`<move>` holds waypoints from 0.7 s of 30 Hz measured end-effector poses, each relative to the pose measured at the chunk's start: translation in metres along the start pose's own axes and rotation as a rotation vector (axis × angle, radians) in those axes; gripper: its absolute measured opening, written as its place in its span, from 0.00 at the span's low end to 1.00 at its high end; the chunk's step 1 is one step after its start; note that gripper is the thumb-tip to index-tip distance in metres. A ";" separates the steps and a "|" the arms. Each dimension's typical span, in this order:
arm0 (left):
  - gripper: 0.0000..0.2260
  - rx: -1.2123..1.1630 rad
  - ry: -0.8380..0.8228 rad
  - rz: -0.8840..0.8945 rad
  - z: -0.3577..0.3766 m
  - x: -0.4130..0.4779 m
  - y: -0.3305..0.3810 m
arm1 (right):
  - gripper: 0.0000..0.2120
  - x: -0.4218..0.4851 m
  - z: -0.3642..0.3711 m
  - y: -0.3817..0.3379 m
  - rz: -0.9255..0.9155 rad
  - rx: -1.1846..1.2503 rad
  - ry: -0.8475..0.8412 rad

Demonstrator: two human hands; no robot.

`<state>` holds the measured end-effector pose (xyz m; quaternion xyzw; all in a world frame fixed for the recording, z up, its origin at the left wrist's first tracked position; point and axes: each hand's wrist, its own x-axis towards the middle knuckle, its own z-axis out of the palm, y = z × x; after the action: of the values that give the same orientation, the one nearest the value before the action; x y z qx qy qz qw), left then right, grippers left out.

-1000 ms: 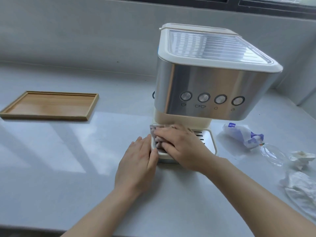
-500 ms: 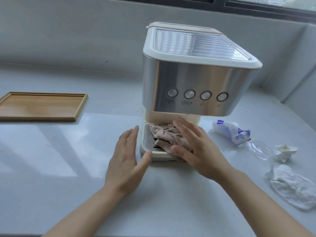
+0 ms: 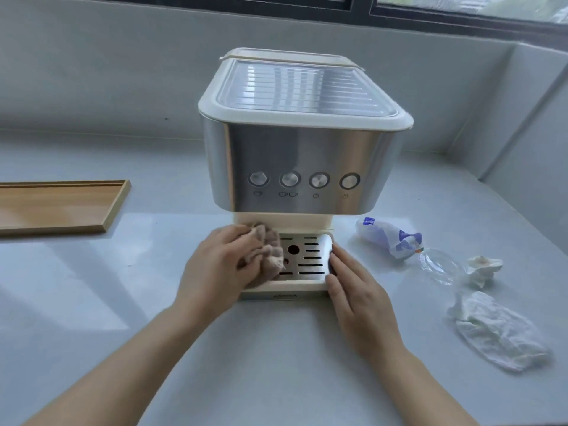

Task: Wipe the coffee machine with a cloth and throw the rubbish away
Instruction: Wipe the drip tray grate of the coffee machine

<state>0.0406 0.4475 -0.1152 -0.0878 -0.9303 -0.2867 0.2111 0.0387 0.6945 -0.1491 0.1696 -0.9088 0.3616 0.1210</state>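
Two hands at the drip tray (image 3: 307, 256): left hand (image 3: 215, 269) bunches the soft, limp cloth (image 3: 267, 250); right hand (image 3: 353, 296), flat with fingers together, steadies the tray's right edge.

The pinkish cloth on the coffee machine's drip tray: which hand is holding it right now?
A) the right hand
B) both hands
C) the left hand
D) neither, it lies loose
C: the left hand grips the cloth at the tray's left end, while the right hand rests flat, fingers against the drip tray's right edge, off the cloth.
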 end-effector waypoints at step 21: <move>0.14 -0.095 -0.002 -0.060 -0.026 -0.094 0.007 | 0.20 -0.001 0.000 -0.011 -0.008 -0.067 0.018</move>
<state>0.1362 0.4343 -0.1337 -0.0699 -0.9181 -0.3367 0.1970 0.0442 0.6869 -0.1428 0.1660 -0.9186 0.3318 0.1362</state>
